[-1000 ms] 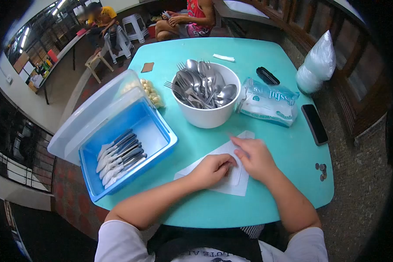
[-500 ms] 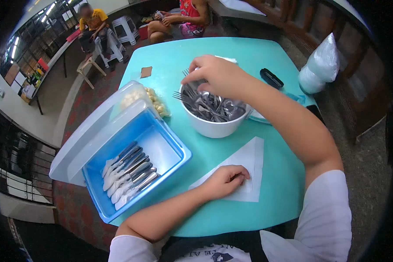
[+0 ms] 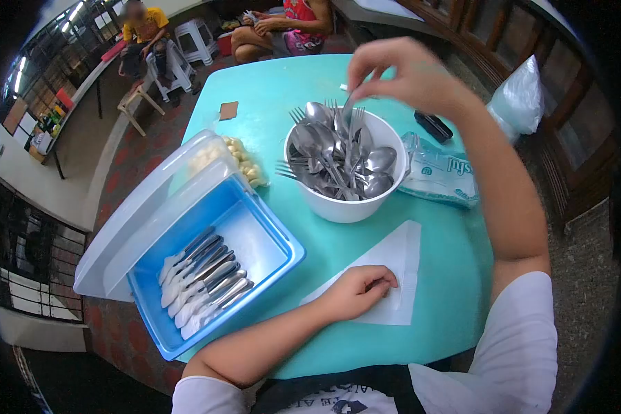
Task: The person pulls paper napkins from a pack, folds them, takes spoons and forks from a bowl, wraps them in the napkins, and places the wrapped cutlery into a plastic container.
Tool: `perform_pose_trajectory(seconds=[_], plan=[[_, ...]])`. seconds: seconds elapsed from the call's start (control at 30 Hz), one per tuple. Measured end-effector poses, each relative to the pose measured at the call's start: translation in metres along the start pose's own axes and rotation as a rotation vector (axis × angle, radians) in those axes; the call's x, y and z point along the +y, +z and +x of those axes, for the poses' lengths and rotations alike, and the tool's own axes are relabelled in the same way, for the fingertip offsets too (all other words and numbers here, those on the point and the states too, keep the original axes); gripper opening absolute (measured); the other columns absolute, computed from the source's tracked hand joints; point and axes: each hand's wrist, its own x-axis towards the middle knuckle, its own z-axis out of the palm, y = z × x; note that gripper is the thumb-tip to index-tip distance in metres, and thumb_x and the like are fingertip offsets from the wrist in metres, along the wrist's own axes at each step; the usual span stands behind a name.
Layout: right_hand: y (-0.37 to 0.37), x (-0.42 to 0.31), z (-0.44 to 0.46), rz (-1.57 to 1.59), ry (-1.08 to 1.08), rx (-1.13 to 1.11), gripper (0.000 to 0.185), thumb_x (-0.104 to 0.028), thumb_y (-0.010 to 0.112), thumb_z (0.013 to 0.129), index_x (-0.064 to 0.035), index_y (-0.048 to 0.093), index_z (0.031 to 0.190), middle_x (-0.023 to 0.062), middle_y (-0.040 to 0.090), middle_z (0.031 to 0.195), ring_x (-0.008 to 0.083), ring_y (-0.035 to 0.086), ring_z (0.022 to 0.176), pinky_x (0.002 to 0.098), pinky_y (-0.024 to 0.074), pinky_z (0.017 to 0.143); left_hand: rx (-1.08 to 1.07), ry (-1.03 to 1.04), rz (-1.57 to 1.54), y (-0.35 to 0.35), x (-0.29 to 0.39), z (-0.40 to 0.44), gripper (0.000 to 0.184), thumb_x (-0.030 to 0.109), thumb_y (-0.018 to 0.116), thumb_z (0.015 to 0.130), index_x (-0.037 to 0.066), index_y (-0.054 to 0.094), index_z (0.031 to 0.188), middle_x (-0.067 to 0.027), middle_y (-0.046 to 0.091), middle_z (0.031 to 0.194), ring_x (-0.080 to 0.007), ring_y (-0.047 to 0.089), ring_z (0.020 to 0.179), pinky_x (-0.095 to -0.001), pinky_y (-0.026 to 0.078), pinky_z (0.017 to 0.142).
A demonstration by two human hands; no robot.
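Note:
My right hand (image 3: 400, 72) is raised over the back of the white bucket (image 3: 345, 209), its fingers pinching the upper end of a metal utensil (image 3: 350, 105); whether this is a spoon or a fork I cannot tell. Spoons and forks (image 3: 324, 141) fill the bucket. Below it, my left hand (image 3: 359, 293) rests curled on a folded white paper napkin (image 3: 401, 272), and what its fingers hold, if anything, is hidden. To the left, a blue box (image 3: 265, 228) contains a row of cutlery with white paper wrapped round one end (image 3: 199, 290).
A clear lid (image 3: 145, 214) leans at the box, near a bag of pale round pieces (image 3: 245, 162). Right of the bucket lie a teal-and-white packet (image 3: 445, 176) and a black object (image 3: 433, 127). A filled plastic bag (image 3: 517, 100) stands beyond. Two people (image 3: 145, 31) (image 3: 283, 31) sit behind.
My right hand has left the napkin, reached into the bucket and risen slightly toward its back right, now gripping a utensil. My left hand remains curled on the napkin.

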Motion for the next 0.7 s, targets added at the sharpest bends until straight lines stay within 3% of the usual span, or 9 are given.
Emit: perform_pose_trajectory(seconds=[0.1,0.17,0.27,0.4,0.5,0.57,0.7], plan=[[-0.047,0.006,-0.035,-0.016,-0.097,0.385,0.016,-0.019,0.066,0.095,-0.0060,0.070,0.104,0.0070,0.070,0.105,0.0178,0.066,0.098,0.0295,0.0531,0.090,-0.011,-0.027,0.002,-0.001,-0.002,0.000,0.016,0.004,0.052,0.096,0.000,0.065,0.105,-0.0029,0.061,0.086,-0.0094,0.054,0.078,-0.0254,0.045,0.070],[-0.078,0.014,-0.080,0.287,-0.071,0.641,0.023,-0.022,0.059,0.100,-0.0063,0.066,0.116,0.0103,0.066,0.118,0.0177,0.064,0.108,0.0289,0.0498,0.099,-0.008,-0.028,0.005,-0.001,-0.004,0.001,0.016,0.004,0.052,0.096,0.001,0.065,0.105,-0.0027,0.061,0.086,-0.0092,0.055,0.079,-0.0250,0.046,0.071],[-0.054,-0.041,-0.118,0.616,-0.052,0.692,0.024,-0.026,0.058,0.101,-0.0054,0.063,0.112,0.0106,0.065,0.108,0.0184,0.064,0.105,0.0293,0.0518,0.090,-0.010,-0.045,0.002,-0.001,-0.004,0.001,0.016,0.005,0.053,0.096,0.000,0.065,0.105,-0.0025,0.061,0.086,-0.0091,0.056,0.080,-0.0250,0.046,0.072],[0.029,-0.111,-0.151,1.059,0.247,0.409,0.020,-0.023,0.064,0.097,-0.0037,0.060,0.093,0.0121,0.066,0.080,0.0245,0.071,0.078,0.0394,0.0585,0.070,0.024,-0.044,-0.018,0.001,-0.006,0.000,0.015,0.005,0.054,0.094,0.000,0.065,0.103,-0.0050,0.059,0.079,-0.0108,0.054,0.073,-0.0272,0.045,0.067],[0.082,-0.128,-0.180,1.494,0.521,0.038,0.018,-0.017,0.059,0.100,0.0006,0.060,0.100,0.0181,0.070,0.099,0.0276,0.071,0.091,0.0394,0.0580,0.079,0.043,0.017,-0.011,0.000,0.004,-0.002,0.015,0.004,0.054,0.094,0.000,0.065,0.103,-0.0049,0.060,0.080,-0.0113,0.055,0.075,-0.0276,0.045,0.069],[0.106,-0.133,-0.190,1.753,0.758,0.011,0.024,-0.021,0.061,0.099,0.0022,0.058,0.104,0.0197,0.068,0.100,0.0311,0.070,0.090,0.0435,0.0573,0.080,0.033,0.025,-0.028,0.000,0.004,-0.002,0.014,0.004,0.053,0.095,0.000,0.064,0.103,-0.0048,0.060,0.081,-0.0115,0.055,0.076,-0.0277,0.046,0.070],[0.117,-0.140,-0.198,1.969,0.746,-0.318,0.028,-0.026,0.056,0.102,0.0025,0.058,0.103,0.0188,0.068,0.099,0.0304,0.069,0.090,0.0410,0.0555,0.080,0.026,-0.010,-0.029,0.000,0.007,-0.002,0.015,0.003,0.053,0.095,-0.001,0.064,0.104,-0.0048,0.059,0.082,-0.0117,0.055,0.077,-0.0277,0.046,0.071]])
